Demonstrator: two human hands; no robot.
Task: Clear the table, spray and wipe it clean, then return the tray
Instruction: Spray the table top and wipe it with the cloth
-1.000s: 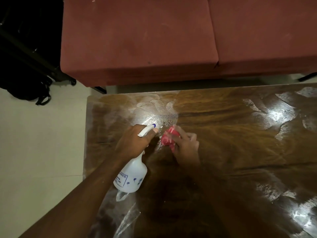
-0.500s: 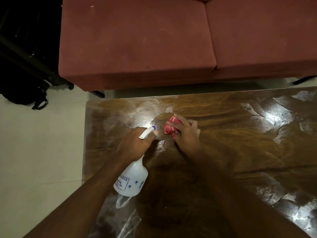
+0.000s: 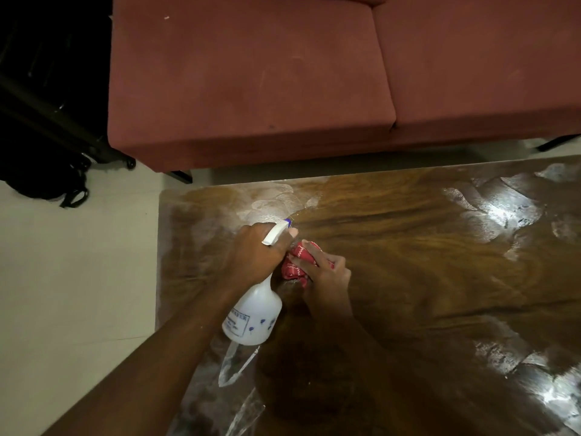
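Two hands at work near the far left corner of the tabletop, no tray in view.

Far left: pale floor, a dark bag lying on it by black furniture I cannot make out.

Left hand: fingers clamped round the neck of the white spray bottle. Bottle held clear of the wood, tilted, long axis running from its body near the person up and away to the nozzle, which points at the far edge. Whether a finger is on the trigger, cannot tell.

Just right of it, nearly touching: right hand, fingers curled shut on a bunched red cloth pressed to the tabletop. Cloth lies just to the right of the nozzle and a little nearer the person, so the right hand is the one placed to wipe; pale smeared patches sit just beyond the nozzle, toward the far left corner.

Judgement: mid spray-and-wipe. Next stroke likely runs away and leftward into that cloudy patch, with the bottle hand in its path.

Surface: glossy dark wood grain, wet streaks and glare at right and near right. Clear plastic film wrinkled along the near left edge.

Beyond: a red sofa, close to the table's far edge.
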